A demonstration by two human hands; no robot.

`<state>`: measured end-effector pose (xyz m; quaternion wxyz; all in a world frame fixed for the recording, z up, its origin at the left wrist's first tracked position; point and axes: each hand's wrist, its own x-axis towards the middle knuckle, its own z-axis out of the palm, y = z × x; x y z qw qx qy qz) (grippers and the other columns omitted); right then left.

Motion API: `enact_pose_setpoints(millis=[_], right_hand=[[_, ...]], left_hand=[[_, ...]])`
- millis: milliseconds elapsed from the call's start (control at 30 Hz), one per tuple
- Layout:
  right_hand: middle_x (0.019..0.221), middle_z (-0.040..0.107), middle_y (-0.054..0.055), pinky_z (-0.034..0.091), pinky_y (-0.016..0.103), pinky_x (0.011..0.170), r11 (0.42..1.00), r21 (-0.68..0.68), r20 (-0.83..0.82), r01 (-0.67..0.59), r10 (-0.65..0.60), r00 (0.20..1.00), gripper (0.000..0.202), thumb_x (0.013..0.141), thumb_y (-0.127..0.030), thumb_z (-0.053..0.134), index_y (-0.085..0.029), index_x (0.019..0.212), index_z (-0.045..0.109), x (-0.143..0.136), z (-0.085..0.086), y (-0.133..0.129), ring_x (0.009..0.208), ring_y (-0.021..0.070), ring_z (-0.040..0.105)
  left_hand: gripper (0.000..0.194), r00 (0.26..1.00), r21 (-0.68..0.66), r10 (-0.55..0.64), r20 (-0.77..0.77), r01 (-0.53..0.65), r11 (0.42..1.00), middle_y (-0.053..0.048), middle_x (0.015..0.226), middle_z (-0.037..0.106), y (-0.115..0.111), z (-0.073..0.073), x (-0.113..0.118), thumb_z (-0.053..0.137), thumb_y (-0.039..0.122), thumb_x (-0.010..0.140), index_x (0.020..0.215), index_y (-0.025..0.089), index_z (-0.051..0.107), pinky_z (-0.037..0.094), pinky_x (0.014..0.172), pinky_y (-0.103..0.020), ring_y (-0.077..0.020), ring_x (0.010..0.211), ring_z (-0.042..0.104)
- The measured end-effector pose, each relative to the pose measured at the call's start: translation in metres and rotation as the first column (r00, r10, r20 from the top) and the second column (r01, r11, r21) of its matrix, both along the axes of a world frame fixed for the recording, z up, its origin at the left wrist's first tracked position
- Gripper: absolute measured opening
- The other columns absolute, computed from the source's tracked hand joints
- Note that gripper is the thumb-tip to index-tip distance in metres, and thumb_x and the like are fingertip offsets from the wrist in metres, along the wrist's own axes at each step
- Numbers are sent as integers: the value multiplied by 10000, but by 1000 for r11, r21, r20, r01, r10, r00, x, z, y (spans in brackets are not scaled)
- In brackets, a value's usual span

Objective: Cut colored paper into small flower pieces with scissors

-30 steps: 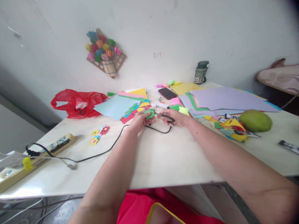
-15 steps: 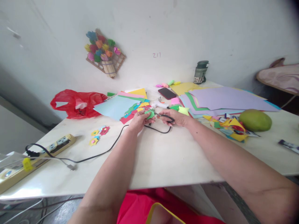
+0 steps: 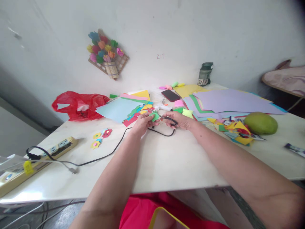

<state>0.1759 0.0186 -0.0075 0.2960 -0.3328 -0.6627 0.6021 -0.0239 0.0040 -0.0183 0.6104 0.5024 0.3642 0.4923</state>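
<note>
Pinching: your left hand (image 3: 142, 122) gripped the green paper scrap (image 3: 154, 116) above the table (image 3: 166, 159) | your right hand (image 3: 179, 121) closed on the scissors (image 3: 166, 118), blades pointing left into it (right hand nearer).

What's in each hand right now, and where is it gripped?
Left hand pinches the green paper at its near edge; right hand holds the scissors by the handles.

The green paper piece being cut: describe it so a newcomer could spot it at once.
Start at the white table and follow both forearms to the hands. The left hand pinches a small green paper piece, met by the scissors in the right hand. It alone is held; the other coloured paper lies flat.
</note>
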Motion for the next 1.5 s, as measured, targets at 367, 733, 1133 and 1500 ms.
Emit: enact_pose_setpoints(millis=[367, 733, 1133, 1500], right_hand=[[468, 479, -64, 309, 164, 324, 1000, 0, 14, 11, -11, 1000, 176, 723, -268, 655, -145, 838, 606, -1, 3, -2, 376, 59, 399], [491, 475, -75, 303, 170, 316, 1000, -11, 0, 21, -21, 1000, 217, 701, -251, 668, -140, 880, 612, -3, 2, -1, 375, 55, 398], [515, 479, -69, 317, 157, 316, 1000, -12, -30, -13, 12, 999, 202, 715, -259, 646, -156, 882, 599, 0, -5, 6, 397, 57, 428], [529, 511, -52, 328, 165, 336, 999, -18, -28, -27, 26, 999, 193, 784, -301, 623, -157, 913, 613, 1, -5, 6, 411, 67, 448]], left_hand=[[223, 1000, 16, -15, -7, 16, 1000, -52, 698, 681, 1, -1, 0, 715, 299, 738, 776, 124, 581, 529, 622, -234, -137, 569, 671], [215, 1000, 5, -27, 12, 27, 1000, -56, 709, 683, 2, -3, -1, 719, 289, 742, 793, 123, 593, 541, 636, -247, -150, 589, 681], [143, 996, -24, 75, 51, -74, 997, -67, 787, 700, -1, 1, 1, 688, 202, 752, 824, 112, 603, 565, 714, -285, -143, 630, 683], [203, 998, 8, 50, 34, -50, 999, -48, 735, 693, -1, 1, 0, 729, 235, 728, 810, 117, 585, 558, 672, -248, -135, 600, 682]])
